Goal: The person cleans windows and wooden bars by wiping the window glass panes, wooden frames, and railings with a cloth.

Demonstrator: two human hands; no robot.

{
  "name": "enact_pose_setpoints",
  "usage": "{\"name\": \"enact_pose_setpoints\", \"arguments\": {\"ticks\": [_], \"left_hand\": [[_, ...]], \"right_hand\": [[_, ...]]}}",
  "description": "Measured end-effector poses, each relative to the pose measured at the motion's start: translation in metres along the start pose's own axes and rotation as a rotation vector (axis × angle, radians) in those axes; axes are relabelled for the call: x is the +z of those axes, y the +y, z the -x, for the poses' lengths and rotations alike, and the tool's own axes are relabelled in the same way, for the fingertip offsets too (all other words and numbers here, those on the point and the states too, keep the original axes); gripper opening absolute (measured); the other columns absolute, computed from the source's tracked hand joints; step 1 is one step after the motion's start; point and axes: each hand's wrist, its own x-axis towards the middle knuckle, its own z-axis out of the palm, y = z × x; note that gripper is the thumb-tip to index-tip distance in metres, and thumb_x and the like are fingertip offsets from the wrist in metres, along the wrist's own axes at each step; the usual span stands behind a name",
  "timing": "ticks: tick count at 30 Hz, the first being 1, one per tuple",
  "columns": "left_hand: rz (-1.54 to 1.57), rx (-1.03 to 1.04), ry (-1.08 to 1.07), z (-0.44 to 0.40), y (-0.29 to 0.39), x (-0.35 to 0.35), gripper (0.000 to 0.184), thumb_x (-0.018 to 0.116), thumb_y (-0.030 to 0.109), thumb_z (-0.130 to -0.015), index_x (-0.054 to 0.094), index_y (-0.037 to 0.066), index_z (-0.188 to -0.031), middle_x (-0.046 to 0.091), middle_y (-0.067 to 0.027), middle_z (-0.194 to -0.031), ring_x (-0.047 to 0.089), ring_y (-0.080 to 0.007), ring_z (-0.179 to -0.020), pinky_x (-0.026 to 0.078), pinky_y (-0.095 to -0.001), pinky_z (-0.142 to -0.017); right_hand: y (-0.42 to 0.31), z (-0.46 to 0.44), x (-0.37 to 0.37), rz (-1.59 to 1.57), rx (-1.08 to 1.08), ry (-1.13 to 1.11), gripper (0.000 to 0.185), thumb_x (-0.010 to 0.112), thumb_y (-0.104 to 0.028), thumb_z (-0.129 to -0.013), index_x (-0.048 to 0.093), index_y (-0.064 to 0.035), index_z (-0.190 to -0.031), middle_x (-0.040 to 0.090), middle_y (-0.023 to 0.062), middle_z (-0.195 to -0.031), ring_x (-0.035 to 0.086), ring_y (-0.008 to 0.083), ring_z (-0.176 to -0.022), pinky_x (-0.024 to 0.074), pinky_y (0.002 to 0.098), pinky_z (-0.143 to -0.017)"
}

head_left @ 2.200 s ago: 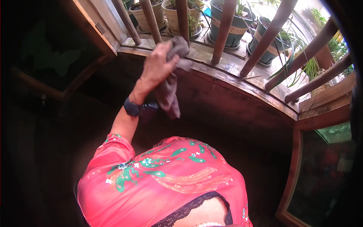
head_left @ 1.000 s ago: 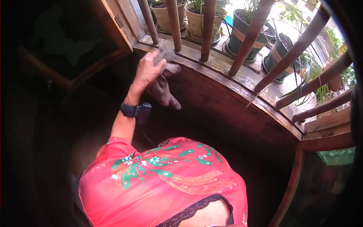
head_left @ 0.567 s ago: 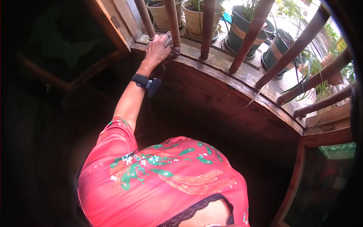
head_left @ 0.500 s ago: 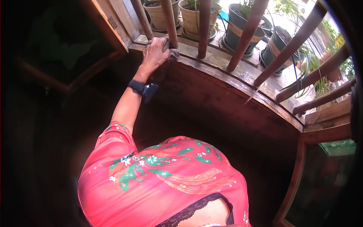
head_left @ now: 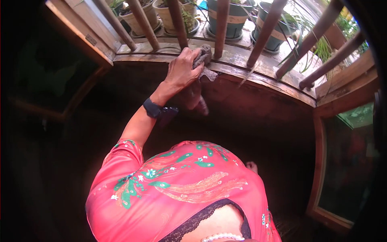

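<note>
My left hand, with a dark watch on the wrist, presses a crumpled grey rag onto the wooden sill. It is closed round the rag, at the foot of a brown window bar. One corner of the cloth hangs over the sill's front edge. A small part of my right hand shows beside the red floral top; its fingers are mostly hidden. Below the rag, a blurred pinkish shape shows against the dark wall, and I cannot make out what it is.
Behind the bars stand several potted plants: beige pots at the left and dark green pots further right, on saucers. An open window frame stands at the left, another glazed frame at the right. A thin strip sticks out over the sill.
My left hand has slid the rag to the right along the sill, past a bar. The view has shifted right, and part of my right hand has come into sight.
</note>
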Motion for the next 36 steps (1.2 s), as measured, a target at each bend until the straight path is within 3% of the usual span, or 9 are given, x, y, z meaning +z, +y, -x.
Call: {"name": "enact_pose_setpoints", "arguments": {"ticks": [4, 10, 20, 27, 28, 32, 34, 35, 36], "left_hand": [[-0.089, 0.047, 0.115, -0.024, -0.003, 0.028, 0.043, 0.065, 0.027, -0.083, 0.060, 0.003, -0.118, 0.059, -0.0158, -0.102, 0.062, -0.0358, -0.093, 0.052, -0.0436, -0.078], [-0.090, 0.052, 0.153, -0.032, -0.017, 0.033, 0.044, 0.066, 0.029, -0.081, 0.061, 0.003, -0.115, 0.060, -0.0165, -0.103, 0.062, -0.0360, -0.094, 0.052, -0.0439, -0.078], [-0.087, 0.107, 0.225, -0.028, -0.024, 0.041, 0.044, 0.067, 0.033, -0.079, 0.060, 0.007, -0.114, 0.057, -0.0129, -0.097, 0.063, -0.0342, -0.085, 0.054, -0.0440, -0.071], [-0.072, 0.069, 0.193, -0.026, -0.015, 0.037, 0.043, 0.066, 0.029, -0.080, 0.060, 0.004, -0.115, 0.056, -0.0144, -0.097, 0.062, -0.0350, -0.088, 0.052, -0.0436, -0.073], [-0.069, 0.075, 0.201, -0.026, -0.015, 0.037, 0.044, 0.067, 0.029, -0.080, 0.060, 0.004, -0.115, 0.056, -0.0143, -0.097, 0.062, -0.0350, -0.088, 0.052, -0.0435, -0.073], [-0.055, 0.093, 0.227, -0.025, -0.018, 0.039, 0.045, 0.068, 0.028, -0.079, 0.060, 0.003, -0.115, 0.056, -0.0137, -0.096, 0.062, -0.0346, -0.087, 0.053, -0.0432, -0.073], [-0.047, 0.085, 0.226, -0.025, -0.018, 0.040, 0.045, 0.068, 0.028, -0.079, 0.060, 0.003, -0.115, 0.056, -0.0135, -0.096, 0.062, -0.0344, -0.087, 0.053, -0.0432, -0.073], [-0.040, 0.086, 0.226, -0.026, -0.019, 0.040, 0.045, 0.069, 0.027, -0.079, 0.060, 0.002, -0.115, 0.056, -0.0133, -0.096, 0.062, -0.0343, -0.087, 0.053, -0.0432, -0.072], [-0.043, 0.077, 0.226, -0.025, -0.020, 0.041, 0.045, 0.069, 0.027, -0.079, 0.060, 0.002, -0.115, 0.056, -0.0133, -0.096, 0.062, -0.0343, -0.087, 0.053, -0.0432, -0.072]], "right_hand": [[-0.174, -0.043, -0.045, -0.149, -0.344, 0.027, 0.021, 0.051, -0.010, -0.091, 0.063, 0.0002, -0.105, 0.061, 0.0054, -0.077, 0.059, 0.0120, -0.075, 0.0479, 0.0276, -0.068], [-0.409, -0.025, -0.077, -0.223, -0.744, -0.240, 0.036, 0.056, -0.011, -0.090, 0.059, -0.0047, -0.125, 0.055, 0.0165, -0.119, 0.059, 0.0257, -0.105, 0.0496, 0.0341, -0.086], [-0.466, -0.046, -0.088, -0.170, -0.931, 0.168, 0.043, 0.054, -0.004, -0.088, 0.052, 0.0007, -0.130, 0.051, 0.0195, -0.121, 0.063, 0.0247, -0.093, 0.0505, 0.0339, -0.085], [-0.520, -0.111, -0.145, 0.037, -1.035, 0.647, 0.044, 0.051, -0.007, -0.087, 0.051, 0.0102, -0.127, 0.051, 0.0274, -0.119, 0.051, 0.0410, -0.114, 0.0418, 0.0402, -0.100], [-0.524, -0.123, -0.153, 0.168, -0.997, 0.690, 0.047, 0.048, -0.011, -0.092, 0.046, 0.0068, -0.135, 0.048, 0.0234, -0.128, 0.057, 0.0273, -0.110, 0.0514, 0.0338, -0.085], [-0.555, -0.165, -0.153, -0.752, -0.797, 0.363, 0.045, 0.045, -0.003, -0.091, 0.044, 0.0090, -0.134, 0.061, 0.0193, -0.116, 0.064, 0.0272, -0.106, 0.0544, 0.0334, -0.082], [-0.557, -0.197, -0.153, -0.645, -0.926, 0.474, 0.038, 0.049, -0.016, -0.091, 0.056, 0.0073, -0.121, 0.062, 0.0155, -0.111, 0.062, 0.0258, -0.101, 0.0487, 0.0333, -0.088], [-0.549, -0.203, -0.170, 0.215, -1.158, 0.697, 0.030, 0.050, -0.016, -0.093, 0.058, 0.0059, -0.111, 0.062, 0.0160, -0.104, 0.061, 0.0265, -0.102, 0.0486, 0.0332, -0.087], [-0.549, -0.228, -0.173, 0.461, -1.164, 0.896, 0.027, 0.050, -0.019, -0.095, 0.059, 0.0018, -0.109, 0.063, 0.0160, -0.101, 0.060, 0.0268, -0.099, 0.0483, 0.0341, -0.085]]}}
